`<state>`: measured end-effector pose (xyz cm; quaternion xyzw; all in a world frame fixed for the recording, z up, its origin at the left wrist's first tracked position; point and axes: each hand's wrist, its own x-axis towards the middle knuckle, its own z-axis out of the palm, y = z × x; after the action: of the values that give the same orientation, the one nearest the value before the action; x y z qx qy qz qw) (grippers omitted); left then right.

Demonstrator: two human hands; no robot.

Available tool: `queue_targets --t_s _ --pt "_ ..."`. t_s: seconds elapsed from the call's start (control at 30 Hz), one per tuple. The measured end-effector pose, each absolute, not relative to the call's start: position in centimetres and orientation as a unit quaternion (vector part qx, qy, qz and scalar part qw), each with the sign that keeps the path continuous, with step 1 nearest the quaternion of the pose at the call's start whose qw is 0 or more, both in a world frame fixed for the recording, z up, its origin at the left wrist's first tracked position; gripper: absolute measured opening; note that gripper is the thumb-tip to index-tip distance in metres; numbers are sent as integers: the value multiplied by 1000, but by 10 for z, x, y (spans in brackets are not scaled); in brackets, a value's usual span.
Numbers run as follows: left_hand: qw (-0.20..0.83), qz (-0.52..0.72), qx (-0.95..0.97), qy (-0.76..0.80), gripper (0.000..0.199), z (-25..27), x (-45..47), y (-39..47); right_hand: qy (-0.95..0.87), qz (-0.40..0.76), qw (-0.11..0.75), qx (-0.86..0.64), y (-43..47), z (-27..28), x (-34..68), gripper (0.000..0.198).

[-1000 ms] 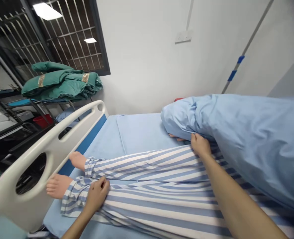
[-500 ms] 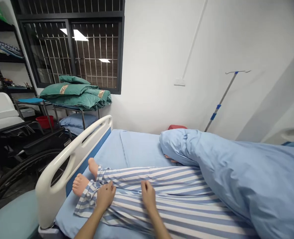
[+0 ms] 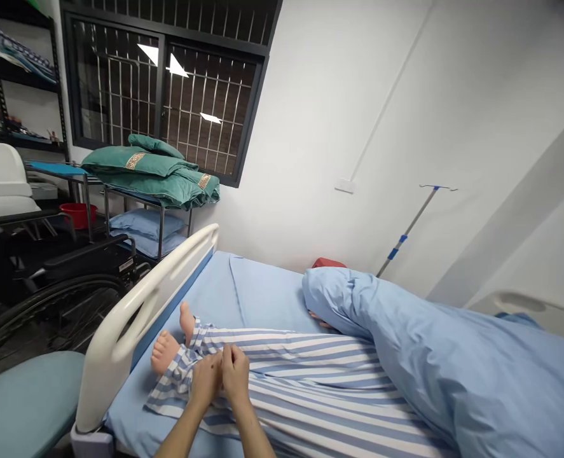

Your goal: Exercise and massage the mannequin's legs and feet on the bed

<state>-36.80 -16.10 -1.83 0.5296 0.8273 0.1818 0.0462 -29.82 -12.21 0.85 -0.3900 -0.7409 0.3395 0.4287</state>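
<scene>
My left hand [image 3: 206,380] is closed above the lower part of the near leg of blue-and-white striped trousers [image 3: 310,397]. Right beside it, my right hand [image 3: 235,374] is closed too, its thumb side against the left hand. Whatever the fingers of either hand hold is hidden from view. Two bare feet [image 3: 165,352] of a lying figure, perhaps a manikin, stick out of the cuffs, close to the bed's footboard. A blue quilt [image 3: 434,343] is heaped over the upper body, and part of a hand [image 3: 320,320] peeks out at its edge.
A cream footboard [image 3: 95,346] closes off the bed's left end. Beyond it stand a wheelchair [image 3: 57,292], a pale green seat [image 3: 28,407] and a rack with green bedding [image 3: 143,172]. An IV pole [image 3: 408,230] leans by the wall behind the quilt.
My right hand has moved left along the trousers, from knee height to beside my left hand. My left hand stays near the cuff. The camera view has tilted.
</scene>
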Motion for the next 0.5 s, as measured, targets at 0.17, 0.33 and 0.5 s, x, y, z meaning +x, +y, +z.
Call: queue_targets --t_s 0.17,0.33,0.5 --pt "70 196 515 831 35 -17 -369 -165 -753 321 414 -398 -127 -5 -308 37" --pt "91 211 503 833 36 -18 -370 -165 -752 323 408 -405 -128 -8 -311 37" --pt "79 230 511 824 36 -23 -371 -163 -734 336 415 -420 -123 -22 -310 36"
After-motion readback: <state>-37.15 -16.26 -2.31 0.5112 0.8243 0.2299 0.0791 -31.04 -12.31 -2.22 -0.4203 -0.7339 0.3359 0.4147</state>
